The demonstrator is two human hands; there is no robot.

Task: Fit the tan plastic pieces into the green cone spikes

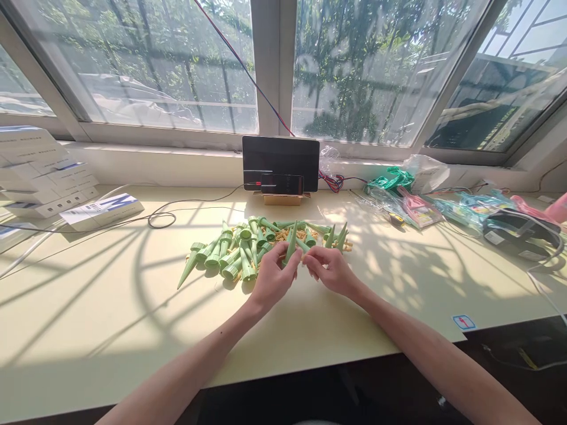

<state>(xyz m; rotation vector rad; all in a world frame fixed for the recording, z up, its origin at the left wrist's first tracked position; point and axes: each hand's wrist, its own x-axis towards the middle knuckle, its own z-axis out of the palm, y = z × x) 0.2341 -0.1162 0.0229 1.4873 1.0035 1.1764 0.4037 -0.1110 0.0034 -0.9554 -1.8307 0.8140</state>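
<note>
My left hand (pixel 275 276) is closed around a green plastic spike (pixel 291 242), its pointed tip upward. Just to the right, my right hand (pixel 330 268) is pinched close to the spike's lower end; whatever is between its fingertips is too small to make out. Beyond both hands lies a heap of similar green spikes (pixel 224 248), with ribbed caps and tapering bodies, pointing various ways. One loose spike (pixel 188 271) sticks out at the heap's left edge. Small tan wooden-looking pieces (pixel 283 234) lie scattered among them, partly hidden.
On the pale table (pixel 177 354), a tablet (pixel 280 159) stands at the back with a phone (pixel 282 183) before it. White boxes (pixel 39 171) are stacked left, with a cable (pixel 162 221) nearby. Plastic bags (pixel 392 180) and a black case (pixel 520 233) lie right.
</note>
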